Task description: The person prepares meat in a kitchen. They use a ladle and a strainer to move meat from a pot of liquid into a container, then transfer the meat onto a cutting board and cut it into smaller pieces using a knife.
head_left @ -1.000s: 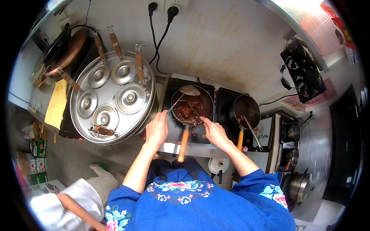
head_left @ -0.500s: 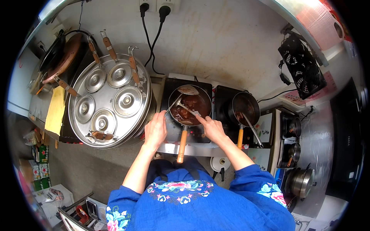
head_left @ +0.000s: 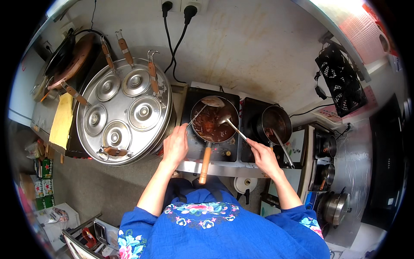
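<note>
A dark frying pan [head_left: 236,129] with a wooden handle [head_left: 205,166] sits on the middle black cooktop [head_left: 192,149], holding reddish-brown sauce with pieces of food [head_left: 208,126] in it. My left hand [head_left: 176,146] is closed round the thin handle of a spatula, whose broad metal blade [head_left: 213,102] rests at the pan's far side. My right hand [head_left: 264,159] grips a metal ladle [head_left: 233,126] by its long handle. The ladle's bowl lies in the sauce, right of the middle of the pan; what is in it cannot be made out.
A second pan [head_left: 282,117] with a metal utensil [head_left: 284,151] in it stands on the right cooktop. To the left is a large round steel cooker [head_left: 120,99] with several lidded wells and wooden-handled clips. Black fans [head_left: 340,82] hang at the right; a yellow cloth [head_left: 63,121] drapes at the left.
My right hand has moved to the right and slightly down, drawing the ladle's handle with it; its bowl is now right of the pan's middle. My left hand and the spatula barely moved.
</note>
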Action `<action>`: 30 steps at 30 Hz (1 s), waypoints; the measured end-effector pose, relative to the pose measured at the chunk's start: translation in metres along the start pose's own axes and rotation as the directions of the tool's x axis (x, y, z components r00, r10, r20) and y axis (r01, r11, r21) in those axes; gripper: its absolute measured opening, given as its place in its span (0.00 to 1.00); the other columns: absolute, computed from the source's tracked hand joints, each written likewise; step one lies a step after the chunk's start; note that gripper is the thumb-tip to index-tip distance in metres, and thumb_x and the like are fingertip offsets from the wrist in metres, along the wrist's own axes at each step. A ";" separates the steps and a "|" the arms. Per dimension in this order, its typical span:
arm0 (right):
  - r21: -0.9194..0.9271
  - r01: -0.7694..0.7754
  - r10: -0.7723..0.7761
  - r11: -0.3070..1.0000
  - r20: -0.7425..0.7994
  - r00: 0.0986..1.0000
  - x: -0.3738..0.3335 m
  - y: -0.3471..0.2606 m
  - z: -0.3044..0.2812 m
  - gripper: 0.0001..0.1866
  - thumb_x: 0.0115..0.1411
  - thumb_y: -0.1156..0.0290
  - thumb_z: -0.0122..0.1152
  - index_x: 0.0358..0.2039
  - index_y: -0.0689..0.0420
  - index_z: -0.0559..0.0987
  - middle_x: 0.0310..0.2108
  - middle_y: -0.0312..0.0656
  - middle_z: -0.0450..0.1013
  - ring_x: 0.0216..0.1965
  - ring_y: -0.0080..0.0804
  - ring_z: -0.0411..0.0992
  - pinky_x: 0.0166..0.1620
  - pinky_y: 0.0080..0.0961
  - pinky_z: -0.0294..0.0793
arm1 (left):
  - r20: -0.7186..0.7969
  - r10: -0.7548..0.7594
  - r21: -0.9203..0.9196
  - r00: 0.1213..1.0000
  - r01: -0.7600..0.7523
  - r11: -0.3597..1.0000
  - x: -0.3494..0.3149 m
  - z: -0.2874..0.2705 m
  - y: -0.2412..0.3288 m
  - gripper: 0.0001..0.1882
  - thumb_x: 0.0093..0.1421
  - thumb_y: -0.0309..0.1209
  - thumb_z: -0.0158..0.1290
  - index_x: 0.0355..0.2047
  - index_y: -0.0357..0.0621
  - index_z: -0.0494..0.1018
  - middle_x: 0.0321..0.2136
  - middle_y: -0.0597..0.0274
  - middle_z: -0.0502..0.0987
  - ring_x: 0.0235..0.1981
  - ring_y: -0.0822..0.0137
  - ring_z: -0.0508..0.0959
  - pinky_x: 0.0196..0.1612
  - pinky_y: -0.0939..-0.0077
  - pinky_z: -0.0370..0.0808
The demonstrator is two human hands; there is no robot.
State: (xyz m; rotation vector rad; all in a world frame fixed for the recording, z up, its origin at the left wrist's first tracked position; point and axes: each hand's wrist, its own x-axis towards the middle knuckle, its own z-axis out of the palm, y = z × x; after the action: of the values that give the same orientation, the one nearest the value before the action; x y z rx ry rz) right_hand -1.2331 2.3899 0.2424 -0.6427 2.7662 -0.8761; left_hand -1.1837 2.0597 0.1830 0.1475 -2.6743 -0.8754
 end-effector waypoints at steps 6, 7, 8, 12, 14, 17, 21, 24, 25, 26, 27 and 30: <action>0.065 -0.072 0.063 0.995 0.121 0.991 -0.012 0.005 0.021 0.19 0.66 0.75 0.52 0.57 0.57 0.77 0.52 0.51 0.78 0.53 0.47 0.77 0.55 0.34 0.75 | 0.017 0.007 0.009 1.000 -0.007 1.000 0.003 0.002 0.005 0.13 0.67 0.28 0.48 0.51 0.39 0.73 0.39 0.47 0.78 0.35 0.43 0.81 0.36 0.51 0.78; 0.066 -0.061 0.054 0.996 0.105 0.993 -0.010 0.006 0.031 0.19 0.66 0.75 0.52 0.57 0.57 0.77 0.52 0.51 0.77 0.53 0.48 0.77 0.55 0.34 0.75 | 0.018 0.014 0.012 1.000 -0.014 1.000 0.003 0.003 0.006 0.13 0.67 0.28 0.47 0.51 0.39 0.73 0.39 0.47 0.78 0.35 0.43 0.81 0.36 0.51 0.78; 0.092 -0.067 0.058 0.993 0.095 0.994 -0.005 0.007 0.043 0.19 0.66 0.74 0.52 0.57 0.56 0.77 0.51 0.51 0.78 0.53 0.49 0.76 0.55 0.36 0.75 | 0.018 0.014 0.012 1.000 -0.015 1.000 0.002 0.002 0.006 0.13 0.67 0.28 0.48 0.51 0.40 0.73 0.39 0.47 0.78 0.35 0.43 0.81 0.36 0.51 0.78; 0.202 -0.119 0.103 0.972 0.085 0.991 0.004 0.000 0.053 0.19 0.66 0.74 0.52 0.58 0.56 0.77 0.51 0.51 0.78 0.53 0.48 0.77 0.55 0.35 0.75 | 0.019 0.005 0.015 1.000 -0.005 1.000 -0.001 0.001 0.004 0.13 0.67 0.28 0.48 0.51 0.40 0.73 0.39 0.47 0.78 0.35 0.43 0.81 0.36 0.50 0.78; 0.245 -0.128 0.119 0.961 0.052 0.992 0.004 0.000 0.050 0.19 0.67 0.75 0.52 0.58 0.57 0.76 0.52 0.52 0.78 0.54 0.46 0.77 0.55 0.32 0.74 | 0.019 -0.006 0.019 1.000 0.006 1.000 -0.003 0.000 0.003 0.13 0.67 0.28 0.48 0.51 0.40 0.73 0.39 0.47 0.78 0.35 0.43 0.81 0.36 0.50 0.78; 0.251 -0.180 0.189 0.951 -0.011 0.982 0.009 0.004 0.037 0.20 0.67 0.76 0.52 0.58 0.57 0.76 0.52 0.52 0.78 0.54 0.44 0.77 0.55 0.31 0.74 | 0.014 -0.009 0.013 1.000 0.009 1.000 -0.005 0.001 0.004 0.13 0.67 0.28 0.48 0.51 0.40 0.73 0.39 0.47 0.78 0.36 0.43 0.81 0.36 0.50 0.78; 0.142 -0.059 0.084 0.988 -0.179 0.980 0.036 0.025 0.057 0.20 0.64 0.73 0.53 0.57 0.55 0.76 0.47 0.56 0.78 0.47 0.55 0.77 0.50 0.42 0.77 | -0.007 0.001 0.001 1.000 -0.001 1.000 -0.007 0.009 0.006 0.13 0.67 0.28 0.48 0.51 0.40 0.73 0.39 0.47 0.78 0.36 0.43 0.81 0.36 0.50 0.78; -0.001 -0.152 0.151 0.988 -0.126 0.981 0.050 0.023 0.069 0.20 0.64 0.72 0.53 0.57 0.54 0.77 0.45 0.59 0.77 0.45 0.59 0.77 0.49 0.46 0.77 | 0.033 -0.041 -0.002 0.999 0.041 0.999 -0.010 0.012 0.005 0.13 0.67 0.27 0.48 0.51 0.40 0.72 0.41 0.46 0.79 0.38 0.42 0.81 0.39 0.50 0.78; -0.063 -0.190 0.184 0.980 -0.103 0.978 0.051 0.022 0.071 0.20 0.64 0.71 0.53 0.57 0.54 0.77 0.45 0.61 0.77 0.44 0.60 0.77 0.49 0.47 0.77 | 0.056 -0.062 -0.002 0.997 0.063 0.998 -0.012 0.014 0.004 0.13 0.67 0.27 0.48 0.51 0.40 0.72 0.42 0.46 0.79 0.39 0.42 0.80 0.40 0.50 0.78; -0.059 -0.203 0.198 0.977 -0.088 0.976 0.051 0.015 0.070 0.20 0.65 0.70 0.53 0.57 0.54 0.77 0.43 0.64 0.77 0.45 0.63 0.76 0.49 0.51 0.76 | 0.058 -0.071 0.001 0.996 0.071 0.997 -0.015 0.015 0.001 0.13 0.67 0.27 0.48 0.51 0.40 0.72 0.42 0.46 0.79 0.39 0.42 0.80 0.41 0.50 0.78; -0.066 -0.232 0.229 0.970 -0.058 0.972 0.050 0.011 0.067 0.20 0.65 0.70 0.52 0.57 0.55 0.76 0.42 0.64 0.77 0.45 0.63 0.76 0.50 0.52 0.76 | 0.061 -0.080 0.003 0.995 0.080 0.997 -0.018 0.016 -0.001 0.13 0.67 0.27 0.48 0.51 0.40 0.72 0.42 0.46 0.79 0.39 0.42 0.80 0.41 0.50 0.78; -0.053 -0.283 0.283 0.958 -0.002 0.959 0.044 0.009 0.046 0.20 0.65 0.69 0.51 0.56 0.58 0.77 0.41 0.65 0.77 0.47 0.64 0.75 0.53 0.53 0.74 | 0.068 -0.101 0.015 0.993 0.101 0.995 -0.026 0.024 -0.010 0.14 0.66 0.27 0.49 0.51 0.40 0.73 0.41 0.46 0.78 0.39 0.42 0.81 0.41 0.50 0.78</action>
State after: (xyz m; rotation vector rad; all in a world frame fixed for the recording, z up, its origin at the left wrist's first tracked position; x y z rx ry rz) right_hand -1.2626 2.3533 0.1983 -0.2441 2.7887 -0.7394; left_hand -1.1669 2.0701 0.1522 0.2625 -2.7565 -0.9107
